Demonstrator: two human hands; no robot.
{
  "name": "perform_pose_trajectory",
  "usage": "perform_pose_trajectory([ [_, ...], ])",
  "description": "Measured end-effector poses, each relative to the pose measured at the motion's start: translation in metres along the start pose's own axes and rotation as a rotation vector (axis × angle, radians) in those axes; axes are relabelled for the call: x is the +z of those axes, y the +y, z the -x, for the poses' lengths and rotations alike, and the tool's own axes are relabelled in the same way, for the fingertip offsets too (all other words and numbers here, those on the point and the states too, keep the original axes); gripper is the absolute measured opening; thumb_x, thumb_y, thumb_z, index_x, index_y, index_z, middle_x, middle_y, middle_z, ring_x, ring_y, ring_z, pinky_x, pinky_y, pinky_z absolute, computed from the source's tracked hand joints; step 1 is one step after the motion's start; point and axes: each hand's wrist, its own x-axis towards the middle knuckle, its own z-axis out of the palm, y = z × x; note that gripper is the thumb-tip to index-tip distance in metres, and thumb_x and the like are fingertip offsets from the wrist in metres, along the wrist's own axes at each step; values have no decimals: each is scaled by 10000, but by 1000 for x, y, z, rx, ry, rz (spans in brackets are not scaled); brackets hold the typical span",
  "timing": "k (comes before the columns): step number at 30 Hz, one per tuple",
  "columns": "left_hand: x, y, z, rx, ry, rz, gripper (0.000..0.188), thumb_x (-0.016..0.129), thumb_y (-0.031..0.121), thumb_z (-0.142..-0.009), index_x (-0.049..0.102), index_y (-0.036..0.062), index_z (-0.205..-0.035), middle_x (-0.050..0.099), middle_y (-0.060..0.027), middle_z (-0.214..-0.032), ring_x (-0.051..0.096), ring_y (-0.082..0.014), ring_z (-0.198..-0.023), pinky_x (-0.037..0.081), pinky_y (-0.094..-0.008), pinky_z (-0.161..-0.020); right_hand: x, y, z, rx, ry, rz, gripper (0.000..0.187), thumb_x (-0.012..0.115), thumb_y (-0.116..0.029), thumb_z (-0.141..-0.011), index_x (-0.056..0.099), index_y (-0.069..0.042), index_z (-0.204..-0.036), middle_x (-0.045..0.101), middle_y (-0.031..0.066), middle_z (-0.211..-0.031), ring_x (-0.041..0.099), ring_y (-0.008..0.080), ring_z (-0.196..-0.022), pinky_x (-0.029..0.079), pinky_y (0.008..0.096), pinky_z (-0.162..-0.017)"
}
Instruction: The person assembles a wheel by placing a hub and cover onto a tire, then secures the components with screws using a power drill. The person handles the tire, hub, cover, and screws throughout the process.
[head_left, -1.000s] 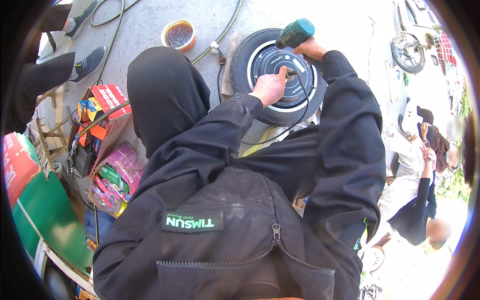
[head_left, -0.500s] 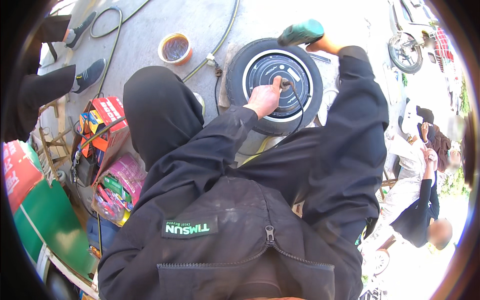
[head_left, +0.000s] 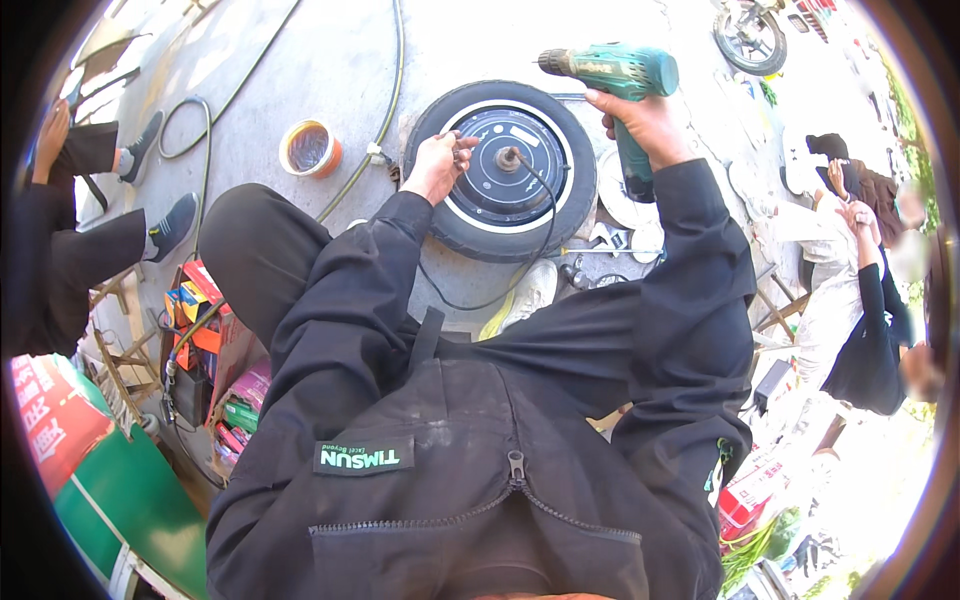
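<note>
A wheel (head_left: 478, 228) with a black tyre and a black hub motor lies flat on the ground in front of me. From the axle at its centre a black cable (head_left: 553, 215) runs out and loops toward my legs. Over the wheel's left part is my left hand (head_left: 437, 166), its fingers curled together; whether something small is pinched in them is hidden. My right hand (head_left: 655, 128) grips a green cordless drill (head_left: 622, 72) by its handle, right of the wheel. The drill's chuck points left, beyond the wheel's far edge and apart from it.
An orange tub (head_left: 311, 150) of dark paste stands left of the wheel, beside a hose (head_left: 386, 110). Small metal parts (head_left: 610, 238) lie right of it. Boxes of goods (head_left: 205, 315) sit at my left. People sit on both sides; a motorcycle wheel (head_left: 750, 42) shows far right.
My left hand has left the axle and moved to the wheel's left part. The drill, still in my right hand, has turned so its chuck shows clearly. My view has shifted right.
</note>
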Motion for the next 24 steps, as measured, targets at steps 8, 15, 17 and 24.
perform_pose_trajectory([
  [8,61,71,21,108,-299,46,308,557,276,-1090,629,-6,-1191,551,6,-788,431,-56,-600,352,-212,-503,-5,-21,86,-37,185,-307,277,816,-196,-896,689,-51,-1094,645,22,-792,614,110,-677,506,262,-604],
  [15,88,106,28,135,-268,-121,182,661,162,-1014,670,23,-1131,476,53,-687,427,-46,-577,322,-213,-507,11,-25,117,-45,305,-554,274,826,-178,-883,685,-53,-1082,655,27,-814,636,128,-673,545,292,-619],
  [17,83,106,29,132,-226,-139,190,652,159,-1015,659,11,-1133,486,47,-702,442,-54,-601,340,-214,-527,13,-21,120,-27,328,-567,259,823,-176,-885,684,-54,-1067,655,27,-797,639,133,-667,541,295,-611],
  [24,52,83,20,16,-321,81,203,566,96,-1039,622,-15,-1201,636,-47,-918,546,-88,-695,471,-224,-598,36,-18,123,-1,344,-601,208,795,-161,-902,684,-55,-1041,646,36,-756,633,150,-645,526,310,-605],
])
